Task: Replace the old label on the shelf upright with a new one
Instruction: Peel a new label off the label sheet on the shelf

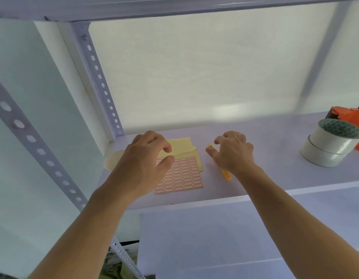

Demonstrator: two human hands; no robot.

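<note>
A sheet of small red-bordered labels (182, 176) lies on the white shelf board (265, 158), with yellow backing paper (182, 144) under its far end. My left hand (146, 164) hovers over the sheet's left part, fingers loosely curved, thumb and forefinger apart near the sheet's top edge. My right hand (233, 152) is spread just right of the sheet, above a yellow tool (226, 174) whose tip shows by my thumb. Two perforated grey shelf uprights stand at the left, the rear one (100, 81) and the front one (33, 141). No label is visible on them.
A paper cup (114, 162) lies on its side at the shelf's left end, partly behind my left hand. Two stacked rolls of white tape (331, 146) and an orange tape dispenser (347, 115) sit at the right. A lower shelf (235, 238) lies below.
</note>
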